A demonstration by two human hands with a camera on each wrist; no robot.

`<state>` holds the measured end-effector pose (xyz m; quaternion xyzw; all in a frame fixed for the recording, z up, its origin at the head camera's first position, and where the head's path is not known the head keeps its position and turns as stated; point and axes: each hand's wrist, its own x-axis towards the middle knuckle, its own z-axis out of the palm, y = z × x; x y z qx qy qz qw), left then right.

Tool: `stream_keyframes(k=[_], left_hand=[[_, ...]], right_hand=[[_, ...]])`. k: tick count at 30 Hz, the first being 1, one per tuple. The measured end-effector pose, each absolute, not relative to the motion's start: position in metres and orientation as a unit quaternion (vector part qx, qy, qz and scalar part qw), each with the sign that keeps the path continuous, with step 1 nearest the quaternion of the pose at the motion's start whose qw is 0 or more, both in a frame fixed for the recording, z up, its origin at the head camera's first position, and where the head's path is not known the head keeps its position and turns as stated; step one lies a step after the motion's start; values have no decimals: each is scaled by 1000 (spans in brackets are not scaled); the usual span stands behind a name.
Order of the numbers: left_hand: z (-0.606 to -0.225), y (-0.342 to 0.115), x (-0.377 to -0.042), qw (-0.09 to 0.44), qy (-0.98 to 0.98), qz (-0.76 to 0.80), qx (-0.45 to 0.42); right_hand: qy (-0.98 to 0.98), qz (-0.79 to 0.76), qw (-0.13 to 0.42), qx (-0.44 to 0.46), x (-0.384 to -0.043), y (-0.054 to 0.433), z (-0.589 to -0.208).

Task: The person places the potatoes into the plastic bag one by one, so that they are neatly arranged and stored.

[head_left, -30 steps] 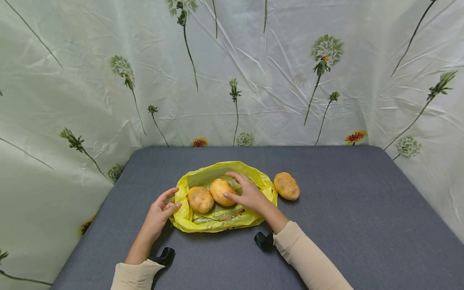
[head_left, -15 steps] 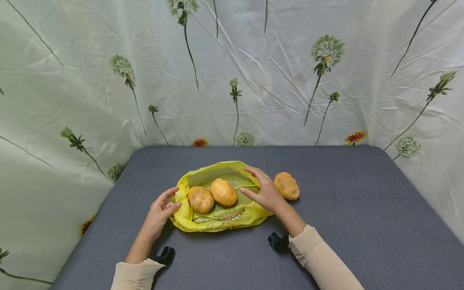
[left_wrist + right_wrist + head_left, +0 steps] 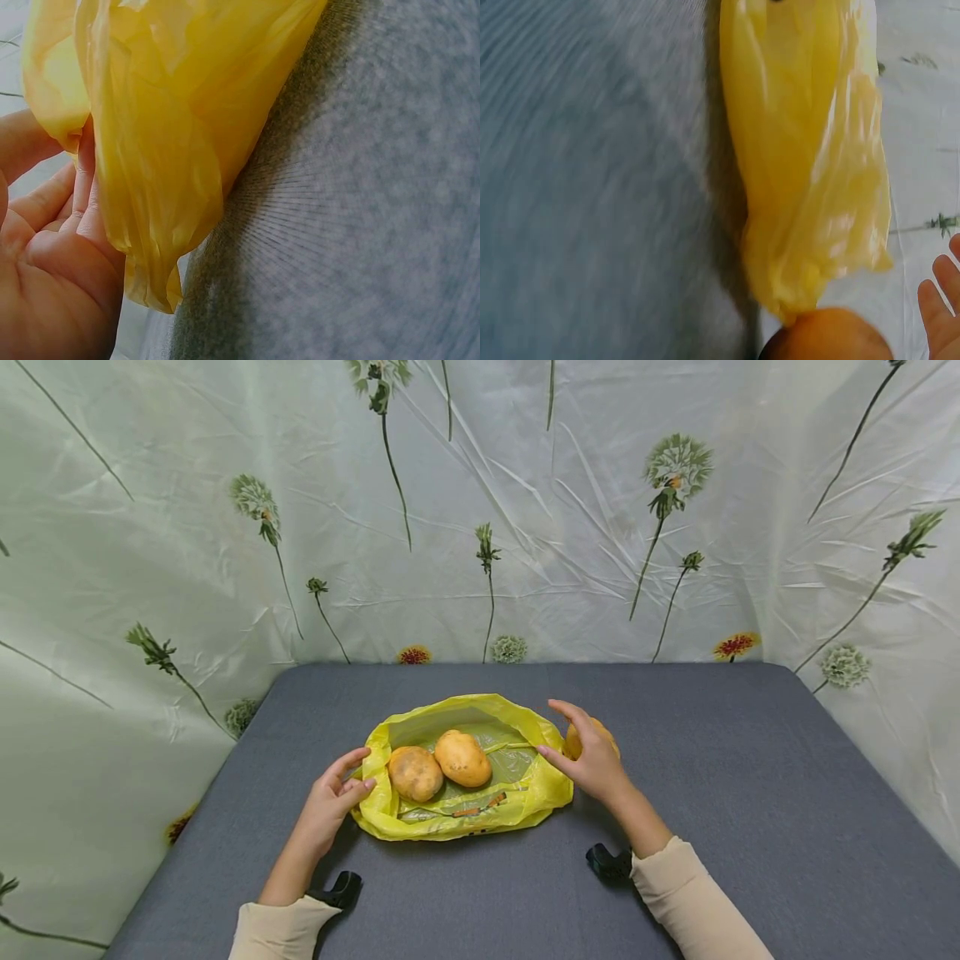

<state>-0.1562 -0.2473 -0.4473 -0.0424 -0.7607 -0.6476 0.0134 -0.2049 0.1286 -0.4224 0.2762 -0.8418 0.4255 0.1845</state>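
Note:
A yellow plastic bag [image 3: 551,785] lies on the table with its mouth spread upward. Inside, at its left side, rest a darker potato [image 3: 415,774] and, against it, a lighter potato [image 3: 463,759]. My left hand [image 3: 330,802] holds the bag's left rim; the left wrist view shows fingers [image 3: 84,169] against the plastic, some hidden behind it. To the right of the bag, my right hand [image 3: 596,764] hovers with thumb and fingers spread, partly hiding a third potato [image 3: 611,739]. That potato [image 3: 829,337] shows beside the bag's end in the right wrist view, apart from the fingers [image 3: 934,311].
The grey cloth-covered table [image 3: 750,793] extends on all sides of the bag. A pale floral-print curtain [image 3: 570,510] hangs behind and at the sides. Black wrist straps [image 3: 609,863] show on both forearms.
My right hand has moved from the lighter potato in the bag, out over the right rim, to the potato outside. The left hand and the bag stay in place.

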Motion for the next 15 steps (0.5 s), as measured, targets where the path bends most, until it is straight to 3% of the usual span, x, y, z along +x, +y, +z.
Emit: stream_keyframes(k=[15], left_hand=[[-449, -249, -156, 11, -758, -650, -44]], right_hand=[[-836, 450, 215, 228, -202, 165, -436]])
